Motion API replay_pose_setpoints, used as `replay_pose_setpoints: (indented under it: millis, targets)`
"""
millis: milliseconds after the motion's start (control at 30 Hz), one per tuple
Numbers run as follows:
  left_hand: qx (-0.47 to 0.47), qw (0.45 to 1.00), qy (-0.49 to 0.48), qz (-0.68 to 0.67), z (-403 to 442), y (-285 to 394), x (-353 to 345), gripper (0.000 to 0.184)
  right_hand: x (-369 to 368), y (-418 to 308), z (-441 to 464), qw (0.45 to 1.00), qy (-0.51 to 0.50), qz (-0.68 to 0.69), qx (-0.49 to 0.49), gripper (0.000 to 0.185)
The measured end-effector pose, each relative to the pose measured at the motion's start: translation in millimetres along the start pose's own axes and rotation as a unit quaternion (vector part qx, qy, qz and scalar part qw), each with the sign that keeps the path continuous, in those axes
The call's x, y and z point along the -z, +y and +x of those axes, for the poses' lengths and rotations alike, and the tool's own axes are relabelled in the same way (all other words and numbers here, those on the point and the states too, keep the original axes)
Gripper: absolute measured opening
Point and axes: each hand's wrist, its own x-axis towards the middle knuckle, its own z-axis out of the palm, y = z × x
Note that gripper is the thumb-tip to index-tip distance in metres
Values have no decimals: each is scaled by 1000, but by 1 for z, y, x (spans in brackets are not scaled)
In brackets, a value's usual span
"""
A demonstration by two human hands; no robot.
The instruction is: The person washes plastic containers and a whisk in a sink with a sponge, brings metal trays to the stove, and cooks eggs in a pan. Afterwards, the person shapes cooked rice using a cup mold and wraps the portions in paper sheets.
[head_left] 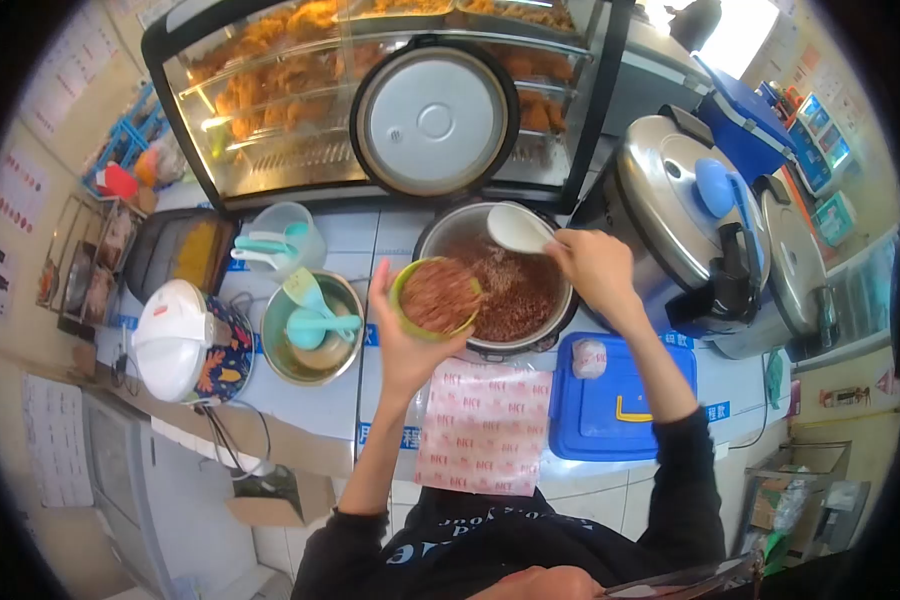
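Note:
My left hand (pixel 410 350) is wrapped round a green bowl (pixel 401 291) heaped with reddish-brown rice (pixel 438 296). The bowl is tilted over the left part of an open rice cooker (pixel 432 237), whose pot holds more of the same rice. In my right hand (pixel 595 268) is a white rice paddle (pixel 517 229), its head above the rice on the pot's far side. The cooker's round lid (pixel 433 120) stands raised behind the pot. Below the cooker lies printed wrapping paper (pixel 483 430), and a small wrapped bundle (pixel 589 358) rests on a blue lid (pixel 610 415) at the right.
Behind stands a glass display case (pixel 270 180) of fried food. To the left are a metal pot (pixel 313 376) with utensils, a clear jug (pixel 295 225) and a white-lidded rice cooker (pixel 170 335). Large steel cookers (pixel 660 170) stand close by on the right.

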Motion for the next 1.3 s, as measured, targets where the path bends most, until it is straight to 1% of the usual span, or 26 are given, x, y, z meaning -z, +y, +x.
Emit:
replay_pose_setpoints:
  millis: [33, 67, 133, 167, 233, 267, 367, 433, 567, 667, 700, 767, 833, 867, 900, 933, 967, 1000, 1033, 1067, 1100, 1133, 1167, 1200, 1233, 1300]
  targets:
    - [48, 997, 5, -66, -19, -6, 12, 106, -20, 2, 15, 997, -37, -49, 54, 18]
    - [93, 987, 10, -131, -39, -11, 21, 103, -44, 1, 31, 997, -42, -46, 55, 18]
    - [129, 973, 7, -192, -85, -35, 25, 97, -93, -3, 65, 958, 92, -170, 211, 13]
    - [130, 973, 8, -192, -96, -40, 22, 97, -115, -1, 79, 958, 91, -170, 213, 13]
    - [168, 964, -42, -203, -115, -46, 9, 95, -147, 6, 96, 903, 21, -230, 363, 12]
    - [174, 962, -37, -205, -118, -51, 4, 95, -131, 2, 97, 910, -80, -217, 344, 12]
    - [160, 957, -46, -240, -118, -62, -9, 94, -115, 4, 93, 918, -121, -193, 325, 17]
    - [174, 947, -68, -260, -116, -63, -11, 97, -115, -4, 74, 911, -187, -167, 327, 19]
    - [170, 952, -49, -250, -112, -63, -19, 94, -112, -14, 58, 904, -259, -111, 321, 22]
    - [170, 952, -47, -250, -115, -64, -17, 96, -110, -10, 60, 900, -269, -61, 337, 23]
    - [162, 957, -71, -232, -116, -65, -13, 97, -109, -9, 57, 902, -266, -54, 336, 23]
    - [149, 961, -96, -213, -111, -59, -8, 99, -94, -2, 55, 908, -304, 20, 288, 24]
    - [145, 955, -57, -251, -98, -32, 10, 100, -77, 8, 49, 911, -308, 9, 275, 25]
    - [143, 967, -57, -204, -86, -21, 18, 99, -67, 15, 45, 920, -297, 78, 244, 25]
    - [143, 967, -57, -204, -69, -11, 22, 99, -54, 18, 41, 923, -285, 143, 214, 24]
    - [145, 981, -84, -100, -49, -1, 24, 101, -35, 13, 34, 938, -247, 157, 186, 22]
    - [143, 984, -110, 7, -32, 4, 23, 103, -13, 5, 26, 939, -240, 156, 189, 22]
    - [134, 985, -109, 9, -19, 5, 16, 103, 8, -7, 15, 972, -165, 72, 154, 21]
    - [104, 987, -90, 87, -8, 3, 3, 107, 19, -16, 5, 990, -86, -12, 114, 20]
    - [72, 982, -69, 163, 2, 2, -11, 111, 18, -23, -6, 992, -13, -56, 110, 20]
    - [61, 982, -69, 163, 10, 3, -24, 111, 8, -30, -15, 987, 39, -127, 94, 21]
    - [66, 983, -40, 166, 17, 4, -37, 113, -1, -36, -31, 978, 106, -131, 122, 28]
    - [71, 983, -11, 169, 23, 4, -49, 116, -20, -41, -41, 964, 142, -181, 134, 37]
    - [77, 986, -2, 145, 27, 2, -61, 120, -36, -50, -52, 968, 141, -174, 114, 44]
    - [122, 984, -14, 128, 31, 3, -68, 121, -40, -55, -61, 973, 136, -158, 102, 51]
    - [23, 989, -21, 142, 27, -2, -67, 118, -40, -44, -74, 983, 137, -58, 108, 54]
